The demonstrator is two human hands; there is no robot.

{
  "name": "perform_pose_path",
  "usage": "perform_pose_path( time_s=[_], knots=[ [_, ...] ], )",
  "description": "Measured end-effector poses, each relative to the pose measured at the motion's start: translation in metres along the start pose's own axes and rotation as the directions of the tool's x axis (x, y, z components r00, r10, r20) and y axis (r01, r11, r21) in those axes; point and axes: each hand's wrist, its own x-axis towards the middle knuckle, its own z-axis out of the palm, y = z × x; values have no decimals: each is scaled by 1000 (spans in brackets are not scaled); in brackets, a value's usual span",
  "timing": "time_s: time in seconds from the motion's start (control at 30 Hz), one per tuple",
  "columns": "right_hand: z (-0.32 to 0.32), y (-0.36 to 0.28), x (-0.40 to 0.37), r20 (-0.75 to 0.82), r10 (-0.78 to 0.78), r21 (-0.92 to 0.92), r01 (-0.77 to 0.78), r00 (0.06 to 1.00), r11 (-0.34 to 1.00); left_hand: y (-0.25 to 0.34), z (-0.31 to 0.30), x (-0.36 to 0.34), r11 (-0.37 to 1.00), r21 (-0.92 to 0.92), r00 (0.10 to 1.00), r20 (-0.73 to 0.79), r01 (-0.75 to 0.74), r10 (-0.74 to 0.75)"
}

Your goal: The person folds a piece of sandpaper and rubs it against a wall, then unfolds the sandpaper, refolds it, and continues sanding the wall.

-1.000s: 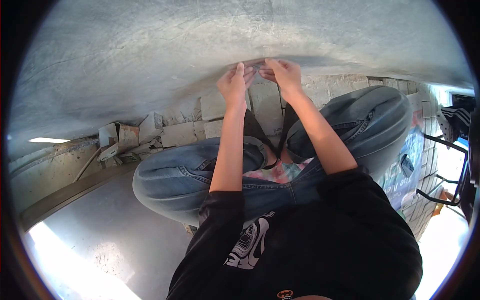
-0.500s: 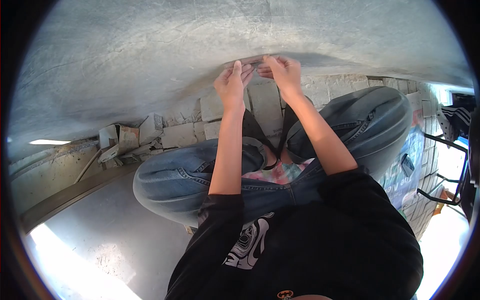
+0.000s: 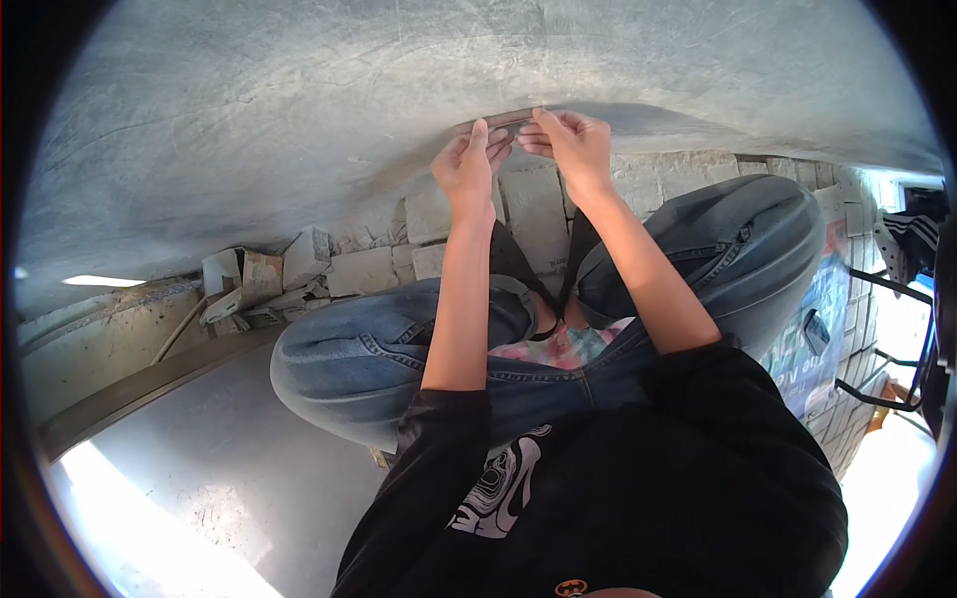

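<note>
Grey surface (image 3: 299,90), far side; brown strip (image 3: 509,118) at its near edge, L hand (image 3: 466,171) + R hand (image 3: 581,154) pinching it, fingers nearly closed. Uneven pressure could prob. twist it loose.

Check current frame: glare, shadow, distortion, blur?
Head view: glare whites out lower left and lower right; head view: shadow on grey surface beside right hand; head view: fisheye curvature, dark circular rim; head view: strip too small to judge focus.
</note>
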Motion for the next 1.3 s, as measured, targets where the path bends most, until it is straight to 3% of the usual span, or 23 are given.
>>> perform_pose_path(
  time_s=[0.07, 0.13, 0.23, 0.4, 0.47, 0.5, 0.53, 0.63, 0.7, 0.83, 0.93, 1.13, 1.23, 1.3],
  knots=[
    [-3, 5, 0, -5, 1, -8, -1, 1000, 1000, -11, -4, 3, 999, 6, 999, -26, 46, -46],
    [-3, 11, 2, -44, 107, 7, -107, 993, 994, -10, 0, 3, 997, 6, 996, -40, 75, -75],
    [0, 1, -1, 4, -16, 0, 16, 1000, 1000, -3, 0, 2, 999, 15, 998, -37, 51, -50],
    [-3, 11, 3, -25, 70, 7, -70, 997, 998, -9, -2, 4, 995, 8, 993, -60, 103, -103],
    [-4, 11, 5, -42, 108, 8, -108, 993, 994, -6, -1, 2, 999, -2, 998, -46, 50, -50],
    [0, -1, 0, -14, 41, -7, -41, 999, 999, -4, 0, 1, 1000, -9, 999, -34, 4, -4],
    [2, -7, -3, 13, -22, -20, 22, 1000, 1000, -2, 0, 2, 1000, -6, 999, -34, 5, -6],
    [-1, 7, 2, -9, 63, -16, -63, 998, 998, -6, -1, 2, 1000, -10, 999, -34, 23, -23],
    [-2, 10, 1, -5, 66, -14, -66, 998, 998, -8, 0, 2, 999, -7, 994, -90, 53, -54],
    [4, -9, -3, 43, 1, -29, 0, 999, 1000, -1, -2, 2, 1000, -12, 998, -55, -16, 15],
    [1, 7, 1, 21, 92, -6, -92, 996, 996, -8, -2, 5, 1000, 1, 998, -57, -4, 4],
    [4, -1, -2, 46, 5, -25, -4, 999, 1000, 0, -3, 2, 1000, 14, 997, -75, -10, 11],
    [2, 14, 1, 26, 112, -13, -112, 993, 994, -7, -4, 3, 999, 31, 995, -101, 10, -7],
    [3, 13, 1, 25, 65, -4, -64, 998, 998, -4, -2, 2, 1000, 4, 994, -112, 17, -17]
  ],
)
